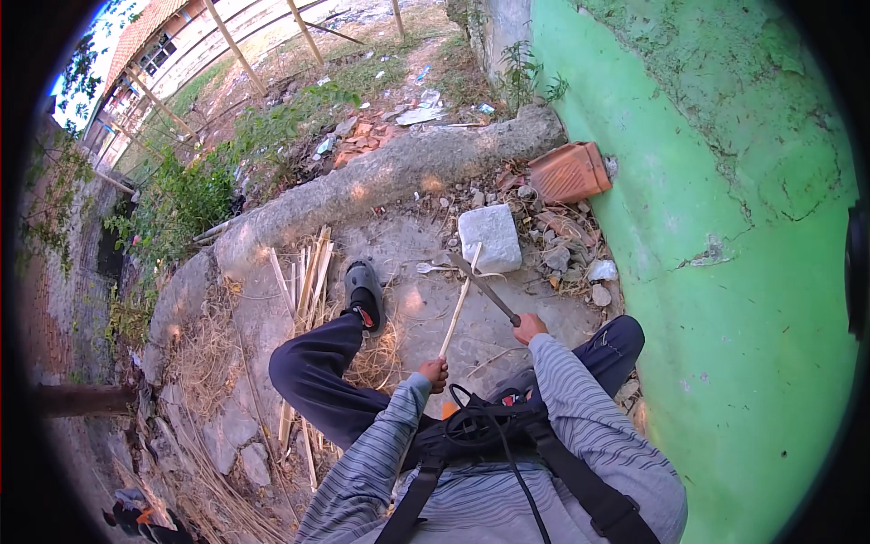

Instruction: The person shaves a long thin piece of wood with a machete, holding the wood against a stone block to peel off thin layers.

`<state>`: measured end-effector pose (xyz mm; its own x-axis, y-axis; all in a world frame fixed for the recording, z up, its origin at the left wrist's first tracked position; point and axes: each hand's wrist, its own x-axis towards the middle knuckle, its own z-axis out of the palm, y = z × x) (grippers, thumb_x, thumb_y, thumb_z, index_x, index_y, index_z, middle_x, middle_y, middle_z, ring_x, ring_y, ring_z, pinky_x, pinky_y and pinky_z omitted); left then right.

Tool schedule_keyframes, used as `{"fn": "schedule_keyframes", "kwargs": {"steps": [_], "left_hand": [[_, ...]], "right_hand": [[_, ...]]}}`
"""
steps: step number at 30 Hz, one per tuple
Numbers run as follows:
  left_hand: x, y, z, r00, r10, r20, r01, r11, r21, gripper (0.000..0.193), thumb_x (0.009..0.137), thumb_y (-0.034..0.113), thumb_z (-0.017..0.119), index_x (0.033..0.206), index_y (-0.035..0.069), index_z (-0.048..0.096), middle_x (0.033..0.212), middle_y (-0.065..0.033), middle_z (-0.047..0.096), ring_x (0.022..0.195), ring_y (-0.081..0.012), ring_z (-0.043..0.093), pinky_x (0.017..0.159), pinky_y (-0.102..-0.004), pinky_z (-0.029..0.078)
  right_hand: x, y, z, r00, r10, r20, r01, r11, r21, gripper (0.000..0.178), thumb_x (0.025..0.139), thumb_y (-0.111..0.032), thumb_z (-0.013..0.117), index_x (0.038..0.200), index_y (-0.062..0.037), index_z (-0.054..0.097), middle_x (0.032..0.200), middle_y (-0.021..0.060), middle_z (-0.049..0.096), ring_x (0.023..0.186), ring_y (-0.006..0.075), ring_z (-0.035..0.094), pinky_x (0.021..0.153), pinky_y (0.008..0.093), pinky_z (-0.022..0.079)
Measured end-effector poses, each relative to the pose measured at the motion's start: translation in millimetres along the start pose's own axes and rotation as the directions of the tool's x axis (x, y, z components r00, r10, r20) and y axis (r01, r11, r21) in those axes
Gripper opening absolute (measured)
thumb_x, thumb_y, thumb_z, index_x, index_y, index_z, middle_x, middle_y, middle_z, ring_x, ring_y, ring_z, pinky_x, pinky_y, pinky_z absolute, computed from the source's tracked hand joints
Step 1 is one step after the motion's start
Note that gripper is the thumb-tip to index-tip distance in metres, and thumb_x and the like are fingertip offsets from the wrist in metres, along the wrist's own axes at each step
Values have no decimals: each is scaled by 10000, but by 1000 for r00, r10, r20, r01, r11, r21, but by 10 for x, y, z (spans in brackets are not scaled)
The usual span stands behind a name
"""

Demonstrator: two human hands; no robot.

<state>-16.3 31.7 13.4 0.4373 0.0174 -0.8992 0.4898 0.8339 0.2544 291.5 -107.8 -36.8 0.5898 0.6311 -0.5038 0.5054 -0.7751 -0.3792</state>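
Observation:
My left hand (434, 374) is closed round the lower end of a pale split-wood or bamboo strip (458, 313). The strip slants up and away, its far end against a white block (490, 238) on the ground. In my right hand (529, 328) is the dark handle of a long-bladed knife (488, 288), a machete by its shape. Its blade points up and left, and its tip lies close to the strip near the block's front edge. Whether blade and strip touch, I cannot tell.
Pale strips (313, 276) lie in a pile beside my left shoe (364, 292), with curly shavings (373, 355) nearby. An orange clay piece (569, 172) leans by the green wall (698, 272) on the right. Rubble (557, 258) lies below it. A low concrete kerb (390, 172) curves behind.

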Motion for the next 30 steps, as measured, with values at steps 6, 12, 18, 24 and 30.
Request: {"fn": "schedule_keyframes", "kwargs": {"steps": [6,12,18,24,30], "left_hand": [[-67,-131,47,1000,0,20,0,999,39,389,1051,483,421,793,191,433,519,46,289,354,-105,219,347,-310,139],[50,-51,139,997,51,54,-54,997,49,394,1049,487,425,790,190,444,514,54,295,343,-109,218,346,-312,151],[176,-47,173,999,47,21,-48,994,97,389,1047,480,436,791,189,455,516,52,305,349,-113,234,348,-318,163],[248,-65,105,999,49,-11,-48,996,81,419,1057,499,403,767,197,426,515,56,278,361,-101,211,340,-315,155],[-17,5,150,955,-51,294,102,982,-160,512,1080,488,332,649,217,287,528,65,194,374,-89,135,325,-284,104]], "right_hand": [[-115,258,-161,994,-103,-43,103,995,-3,255,780,-257,611,899,-66,732,899,238,711,885,452,679,811,513,549],[-131,149,114,998,-43,-55,53,978,202,283,774,-273,626,899,-36,717,888,252,703,886,447,678,809,493,537],[-356,22,357,996,11,-91,17,953,302,292,753,-292,669,887,-34,706,882,257,697,884,445,675,803,491,531],[-631,-328,231,962,-264,64,258,963,82,238,767,-289,630,889,-99,702,866,215,702,879,441,674,806,511,539],[-516,-269,199,994,-106,-16,107,979,175,257,756,-285,632,875,-67,697,852,220,699,865,424,684,790,496,540]]}}
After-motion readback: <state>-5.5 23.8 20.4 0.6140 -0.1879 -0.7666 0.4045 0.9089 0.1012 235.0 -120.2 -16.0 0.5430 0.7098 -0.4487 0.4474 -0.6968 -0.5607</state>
